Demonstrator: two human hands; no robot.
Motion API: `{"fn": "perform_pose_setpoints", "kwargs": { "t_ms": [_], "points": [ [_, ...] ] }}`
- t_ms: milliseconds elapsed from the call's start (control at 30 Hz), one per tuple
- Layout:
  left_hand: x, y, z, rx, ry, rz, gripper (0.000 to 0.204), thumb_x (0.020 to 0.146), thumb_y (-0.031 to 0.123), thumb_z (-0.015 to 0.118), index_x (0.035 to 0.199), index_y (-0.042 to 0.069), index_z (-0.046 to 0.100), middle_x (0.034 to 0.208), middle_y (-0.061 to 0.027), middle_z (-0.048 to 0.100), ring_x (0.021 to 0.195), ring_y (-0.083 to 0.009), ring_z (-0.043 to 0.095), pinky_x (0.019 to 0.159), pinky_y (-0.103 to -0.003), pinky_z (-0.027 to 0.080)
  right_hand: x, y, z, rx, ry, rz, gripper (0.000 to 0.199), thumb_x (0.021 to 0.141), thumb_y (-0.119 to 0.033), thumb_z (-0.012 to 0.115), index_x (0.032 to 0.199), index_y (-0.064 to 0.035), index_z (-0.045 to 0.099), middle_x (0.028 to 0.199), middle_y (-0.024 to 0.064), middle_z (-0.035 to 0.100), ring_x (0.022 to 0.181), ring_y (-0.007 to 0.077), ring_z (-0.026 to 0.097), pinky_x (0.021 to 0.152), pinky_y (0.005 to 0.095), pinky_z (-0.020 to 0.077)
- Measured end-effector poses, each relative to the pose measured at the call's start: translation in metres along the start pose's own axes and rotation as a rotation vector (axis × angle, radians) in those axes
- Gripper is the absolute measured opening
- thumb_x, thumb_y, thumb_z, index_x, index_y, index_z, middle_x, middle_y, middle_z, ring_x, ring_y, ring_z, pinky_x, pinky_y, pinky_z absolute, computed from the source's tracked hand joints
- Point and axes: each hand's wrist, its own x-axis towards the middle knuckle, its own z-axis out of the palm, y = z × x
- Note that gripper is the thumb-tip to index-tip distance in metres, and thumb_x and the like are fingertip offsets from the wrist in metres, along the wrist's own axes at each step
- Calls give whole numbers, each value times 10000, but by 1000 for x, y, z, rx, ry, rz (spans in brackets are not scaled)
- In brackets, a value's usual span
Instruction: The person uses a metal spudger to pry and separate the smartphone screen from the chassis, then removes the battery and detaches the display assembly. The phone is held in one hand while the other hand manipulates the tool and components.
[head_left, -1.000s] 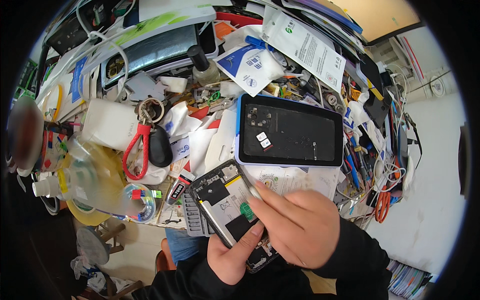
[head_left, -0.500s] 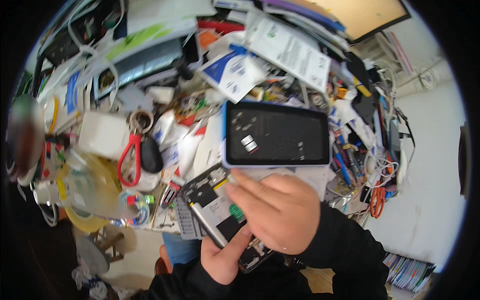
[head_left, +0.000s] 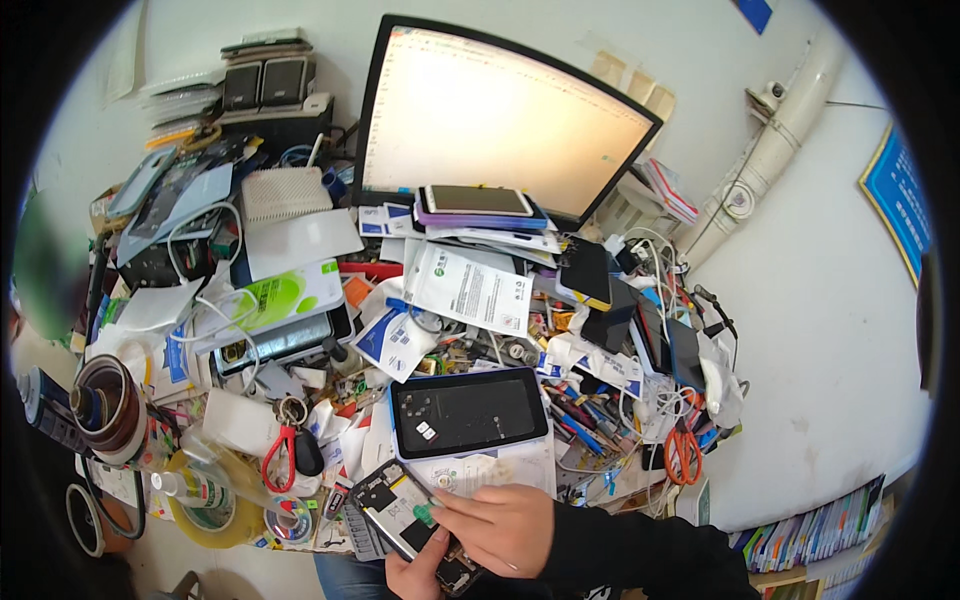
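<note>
Both hands grip opened phone (head_left: 400, 505); left hand (head_left: 425, 575) mostly hidden under right hand (head_left: 495, 530).

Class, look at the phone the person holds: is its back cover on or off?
Off. The black phone, gripped from below by the left hand, shows bare inner parts and a green piece, where the right hand rests.

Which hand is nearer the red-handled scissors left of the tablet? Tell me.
Left. The left hand holds the opened phone just right of the red-handled scissors; the right hand is farther right.
</note>
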Motion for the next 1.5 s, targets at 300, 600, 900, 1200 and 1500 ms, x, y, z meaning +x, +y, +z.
{"fn": "perform_pose_setpoints", "kwargs": {
  "t_ms": [300,600,900,1200,1500],
  "points": [
    [3,7,10,-66,58,31,441,977,-11,629,1411,-22,551,1224,-180,707,1084,-330,733,909,-456,617,1,21,28,-118,44,-38,479,858,-226,708,1303,-56,652,1335,127,694,959,241,677,796,353,557],
    [-43,31,-12,131,-184,-182,222,1034,77,667,1234,-17,684,1075,-61,745,965,-152,715,838,-303,573,-3,4,8,-34,124,-197,450,758,-55,749,1199,32,732,1294,192,731,736,242,653,655,318,536],
    [-70,48,-6,267,-325,-292,377,1034,43,608,1395,-46,543,1198,-178,721,1101,-295,731,967,-418,595,-37,-24,-24,192,114,-44,406,896,-65,693,1290,29,703,1344,241,694,835,273,690,737,346,552],
    [-106,65,-7,-2,-409,-324,373,1049,45,621,1406,-45,560,1254,-140,707,1133,-214,696,990,-346,557,-66,-64,-22,1046,386,314,368,1118,-267,443,1167,1,690,863,119,729,750,182,656,759,331,531],
    [-129,57,-13,131,-363,-282,359,1046,43,613,1392,-44,572,1231,-113,706,1132,-185,664,989,-319,529,-27,-66,2,334,86,323,134,1005,-94,666,922,5,702,701,84,634,631,177,658,577,304,488]
  ]
}}
